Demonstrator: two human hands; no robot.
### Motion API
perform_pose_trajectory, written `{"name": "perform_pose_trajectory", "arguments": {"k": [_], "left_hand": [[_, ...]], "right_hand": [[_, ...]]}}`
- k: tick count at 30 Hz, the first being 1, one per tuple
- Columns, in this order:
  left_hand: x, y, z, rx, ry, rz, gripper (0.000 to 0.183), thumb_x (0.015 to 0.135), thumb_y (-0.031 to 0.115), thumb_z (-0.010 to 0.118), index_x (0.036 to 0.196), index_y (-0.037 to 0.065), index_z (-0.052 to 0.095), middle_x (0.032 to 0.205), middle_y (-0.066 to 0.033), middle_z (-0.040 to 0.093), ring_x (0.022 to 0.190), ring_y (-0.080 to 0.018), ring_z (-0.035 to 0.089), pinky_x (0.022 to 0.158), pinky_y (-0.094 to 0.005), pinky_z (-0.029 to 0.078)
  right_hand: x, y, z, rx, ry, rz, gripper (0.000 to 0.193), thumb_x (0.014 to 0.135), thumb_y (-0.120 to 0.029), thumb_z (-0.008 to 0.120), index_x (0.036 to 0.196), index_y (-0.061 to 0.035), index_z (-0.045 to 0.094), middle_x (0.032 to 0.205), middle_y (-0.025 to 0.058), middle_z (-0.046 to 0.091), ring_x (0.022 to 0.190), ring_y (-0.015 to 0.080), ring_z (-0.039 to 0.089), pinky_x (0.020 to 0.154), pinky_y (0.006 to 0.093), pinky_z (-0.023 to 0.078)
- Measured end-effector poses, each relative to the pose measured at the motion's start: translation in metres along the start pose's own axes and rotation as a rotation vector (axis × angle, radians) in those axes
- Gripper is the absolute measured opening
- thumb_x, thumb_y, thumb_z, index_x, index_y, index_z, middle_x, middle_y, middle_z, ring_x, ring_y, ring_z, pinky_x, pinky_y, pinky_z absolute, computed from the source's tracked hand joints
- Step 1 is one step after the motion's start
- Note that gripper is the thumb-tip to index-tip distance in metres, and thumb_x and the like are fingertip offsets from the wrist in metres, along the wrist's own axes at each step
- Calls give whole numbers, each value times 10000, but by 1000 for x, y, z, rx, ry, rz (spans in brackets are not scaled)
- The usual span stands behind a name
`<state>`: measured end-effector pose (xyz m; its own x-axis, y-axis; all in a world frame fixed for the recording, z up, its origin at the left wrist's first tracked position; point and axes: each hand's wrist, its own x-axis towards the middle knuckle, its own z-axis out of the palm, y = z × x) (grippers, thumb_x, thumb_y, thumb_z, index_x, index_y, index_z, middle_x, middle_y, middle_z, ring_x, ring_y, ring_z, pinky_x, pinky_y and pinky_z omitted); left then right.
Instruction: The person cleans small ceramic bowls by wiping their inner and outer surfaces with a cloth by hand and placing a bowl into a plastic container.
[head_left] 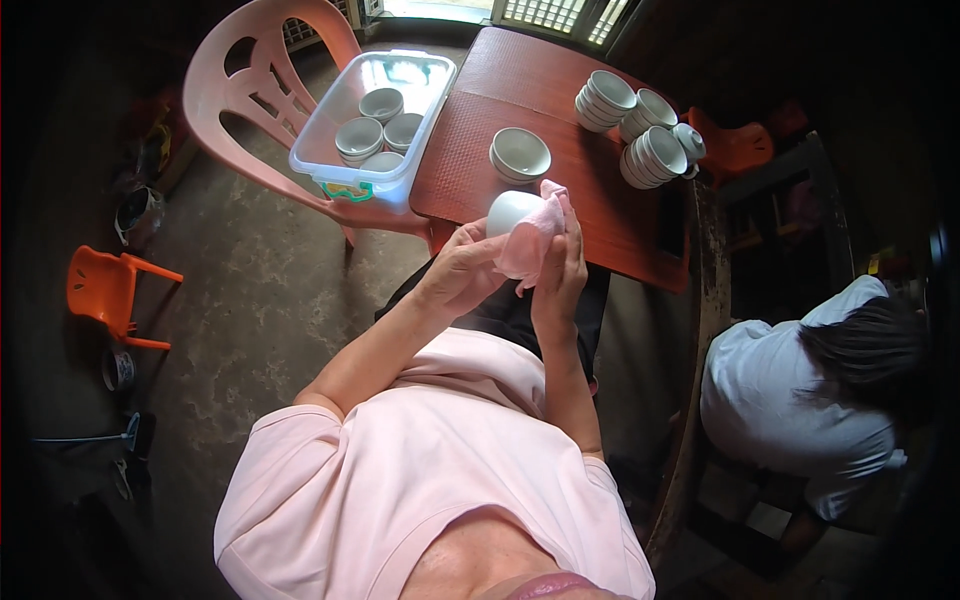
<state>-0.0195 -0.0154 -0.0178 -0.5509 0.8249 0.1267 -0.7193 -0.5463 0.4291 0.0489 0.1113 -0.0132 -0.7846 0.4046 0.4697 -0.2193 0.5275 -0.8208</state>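
Note:
Between my two hands is a white bowl (511, 211), tilted on its side, with a pink cloth (530, 243) wrapped over its right part. My left hand (467, 266) grips the bowl's lower left side, its fingers partly under the cloth. On the right, my right hand (562, 268) is closed round the cloth and presses it to the bowl. Just beyond my hands, another bowl (520, 155) stands upright on the red table (480, 100). How the fingertips lie under the cloth is hidden.
A clear plastic box (312, 150) with several bowls rests on a pink chair (215, 90). Stacked bowls (655, 155) and a lidded white pot (689, 140) stand at the table's right. An orange chair (103, 290) is at left; a person in white (800, 390) bends at right.

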Motion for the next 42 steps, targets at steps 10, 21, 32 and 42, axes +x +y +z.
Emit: {"name": "perform_pose_trajectory", "arguments": {"k": [10, 21, 32, 42], "left_hand": [[3, 0, 9, 232, 30, 45, 342, 858, 58, 617, 1177, -30, 535, 1101, -109, 615, 998, -168, 610, 866, -317, 507], [-9, -6, 21, 996, -273, -159, 190, 820, 64, 665, 1003, 17, 647, 762, 39, 585, 717, -55, 491, 667, -239, 441], [-7, -7, -4, 281, -232, -249, 344, 770, 145, 739, 1042, -25, 614, 1043, -87, 609, 903, -154, 617, 810, -306, 513], [-1, -1, 10, 655, -78, -267, 239, 747, 4, 717, 975, -47, 662, 894, -76, 678, 811, -116, 625, 773, -246, 493]], "right_hand": [[-24, -12, -25, 409, 123, -106, 210, 952, -199, 502, 1125, -116, 588, 1380, 210, 421, 1323, 337, 356, 1084, 472, 270], [14, 26, -32, 1244, -373, 113, 338, 823, -304, 624, 971, -7, 557, 925, 110, 570, 874, 212, 560, 774, 351, 483], [28, -44, -49, -181, -486, 16, 241, 796, -221, 573, 823, 15, 611, 749, 126, 573, 685, 217, 607, 641, 381, 473], [-7, 41, -21, 1307, 17, 438, 269, 902, -271, 579, 1024, -31, 571, 855, 71, 628, 700, 130, 622, 567, 241, 511]]}}
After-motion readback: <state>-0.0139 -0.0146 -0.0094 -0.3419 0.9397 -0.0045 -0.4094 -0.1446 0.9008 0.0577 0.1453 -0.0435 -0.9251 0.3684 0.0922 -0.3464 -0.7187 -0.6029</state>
